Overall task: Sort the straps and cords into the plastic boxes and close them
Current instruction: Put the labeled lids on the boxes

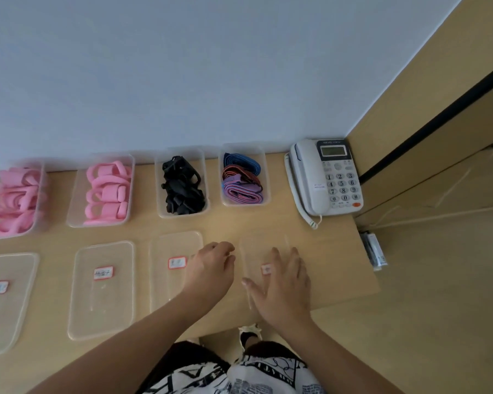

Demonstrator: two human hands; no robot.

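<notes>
Four clear plastic boxes stand open along the wall. Two hold pink straps, one holds black straps, and the rightmost box holds blue and purple bands. In front lie three labelled clear lids. A fourth lid, blurred, is under my hands. My left hand curls its fingers at this lid's left edge. My right hand lies on it with fingers straight and spread.
A white desk telephone sits in the back right corner against a wooden side panel. The table's right edge drops off beside a small packet. My lap and a foot show below the front edge.
</notes>
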